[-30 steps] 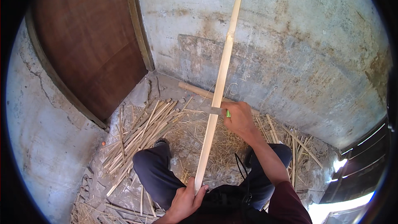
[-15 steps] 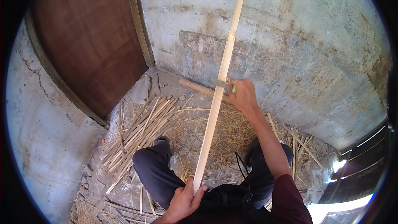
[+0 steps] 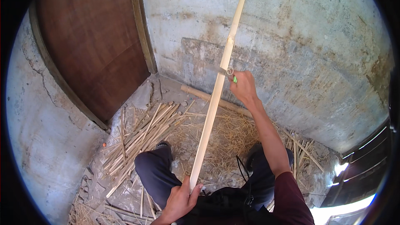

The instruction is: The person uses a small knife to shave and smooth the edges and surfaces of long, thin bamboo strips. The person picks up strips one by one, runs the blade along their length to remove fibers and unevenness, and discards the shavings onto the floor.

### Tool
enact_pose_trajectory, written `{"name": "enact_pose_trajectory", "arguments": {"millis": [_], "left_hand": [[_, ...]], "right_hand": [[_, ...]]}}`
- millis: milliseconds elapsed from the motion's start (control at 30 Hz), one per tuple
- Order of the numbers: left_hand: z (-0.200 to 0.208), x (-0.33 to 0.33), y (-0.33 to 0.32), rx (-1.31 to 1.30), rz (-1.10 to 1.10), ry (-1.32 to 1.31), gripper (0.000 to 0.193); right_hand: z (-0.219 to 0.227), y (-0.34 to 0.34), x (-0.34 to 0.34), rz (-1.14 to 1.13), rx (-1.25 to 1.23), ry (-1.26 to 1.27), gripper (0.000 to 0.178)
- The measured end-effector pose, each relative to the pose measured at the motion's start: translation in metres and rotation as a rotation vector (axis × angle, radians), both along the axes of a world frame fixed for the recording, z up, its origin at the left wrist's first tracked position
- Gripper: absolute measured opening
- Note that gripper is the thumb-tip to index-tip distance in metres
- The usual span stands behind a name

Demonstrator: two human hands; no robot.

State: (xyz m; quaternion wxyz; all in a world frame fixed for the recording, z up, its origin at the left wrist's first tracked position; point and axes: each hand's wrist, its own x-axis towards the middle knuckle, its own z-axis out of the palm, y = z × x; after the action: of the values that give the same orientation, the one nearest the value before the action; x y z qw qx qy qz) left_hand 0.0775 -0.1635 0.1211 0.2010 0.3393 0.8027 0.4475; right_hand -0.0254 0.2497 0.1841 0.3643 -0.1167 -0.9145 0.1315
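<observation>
A long pale bamboo strip (image 3: 212, 108) slants up and away from my lap, with a joint near its far part. My left hand (image 3: 183, 200) is closed round its near end. In my right hand (image 3: 243, 86) is a knife (image 3: 235, 78) with a green handle, gripped in a fist. Its blade lies across the strip beyond the middle, and a thin curled shaving (image 3: 229, 71) stands at the blade. My fingers hide most of the handle.
A heap of split bamboo strips (image 3: 141, 137) lies left of my knees. Shavings (image 3: 229, 137) cover the floor between my feet. A bamboo pole (image 3: 200, 93) lies along the stained wall (image 3: 300, 58). More strips (image 3: 302, 154) lie to the right; a brown door (image 3: 87, 46) stands at the left.
My right hand and the knife have slid farther up the strip, away from me. A curl of shaving now shows at the blade. My left hand keeps its hold.
</observation>
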Motion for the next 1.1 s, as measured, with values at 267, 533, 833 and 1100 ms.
{"name": "enact_pose_trajectory", "arguments": {"millis": [267,533,833,1100], "left_hand": [[-0.006,0.009,0.008,-0.017,-0.027,0.033,0.035],[0.009,0.012,0.011,0.004,-0.011,-0.009,0.034],[0.011,0.008,0.011,0.014,0.008,-0.038,0.032],[-0.004,0.007,0.003,0.028,-0.035,-0.007,0.028]], "right_hand": [[0.005,0.003,0.007,0.069,0.052,-0.067,0.021],[0.013,0.016,-0.007,0.082,0.163,-0.092,0.021],[0.024,0.057,-0.037,-0.048,0.082,-0.006,0.014],[0.017,0.139,-0.062,-0.14,-0.657,0.106,0.023]]}}
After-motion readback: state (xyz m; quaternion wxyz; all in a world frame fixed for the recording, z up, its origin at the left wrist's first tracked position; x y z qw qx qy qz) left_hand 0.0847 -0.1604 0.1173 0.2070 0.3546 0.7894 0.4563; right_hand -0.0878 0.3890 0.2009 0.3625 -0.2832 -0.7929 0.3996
